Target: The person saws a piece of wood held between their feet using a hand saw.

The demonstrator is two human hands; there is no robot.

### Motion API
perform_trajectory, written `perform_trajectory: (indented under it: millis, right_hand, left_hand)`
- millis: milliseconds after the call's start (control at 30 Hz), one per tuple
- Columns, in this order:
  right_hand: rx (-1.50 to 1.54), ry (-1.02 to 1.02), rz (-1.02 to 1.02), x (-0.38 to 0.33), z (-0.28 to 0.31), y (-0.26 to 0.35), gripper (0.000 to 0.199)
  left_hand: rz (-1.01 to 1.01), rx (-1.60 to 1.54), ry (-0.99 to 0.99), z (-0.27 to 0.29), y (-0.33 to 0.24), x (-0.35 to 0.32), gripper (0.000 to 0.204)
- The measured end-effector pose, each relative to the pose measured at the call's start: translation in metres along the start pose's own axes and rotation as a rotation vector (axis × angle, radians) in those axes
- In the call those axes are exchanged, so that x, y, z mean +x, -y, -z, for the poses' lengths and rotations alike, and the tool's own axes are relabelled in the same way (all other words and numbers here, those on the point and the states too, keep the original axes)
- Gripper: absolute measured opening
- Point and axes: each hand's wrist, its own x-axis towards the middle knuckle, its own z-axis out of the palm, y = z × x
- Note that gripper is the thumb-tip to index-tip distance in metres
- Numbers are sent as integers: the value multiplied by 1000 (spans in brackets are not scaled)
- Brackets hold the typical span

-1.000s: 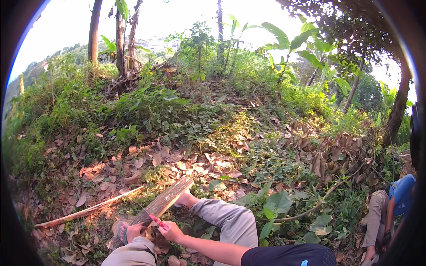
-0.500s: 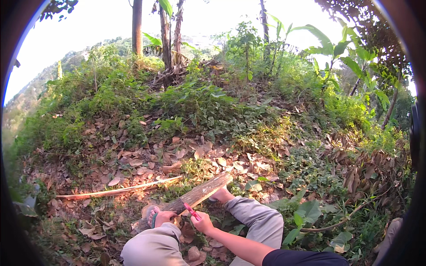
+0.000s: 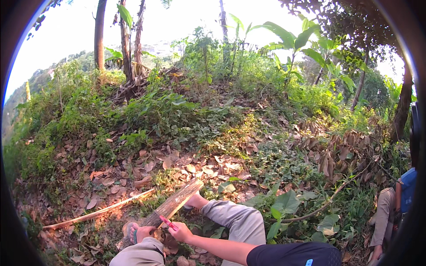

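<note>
The right hand holds a red-handled tool in a clenched grip over a log; a skid could nick the nearby left hand, its grip unclear.

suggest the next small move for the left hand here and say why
I'd probably ease the left hand a little farther from the red tool before any pressing: the right hand holds that tool pointed toward the log, and the left hand sits close to its tip. Whether the tip touches the wood is hard to tell.
</note>
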Motion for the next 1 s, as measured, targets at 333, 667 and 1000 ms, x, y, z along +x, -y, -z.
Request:
perform_trajectory:
  millis: [333,667,1000]
  right_hand:
    - [13,1,14,7,-10,10,19]
    - [10,-53,3,-16,-29,18,12]
    - [68,-9,18,-5,0,-1,14]
  left_hand:
    - [12,4,-14,13,12,-30,9]
    - [47,10,-8,-6,16,-41,10]
    - [43,13,-8,1,15,-30,11]
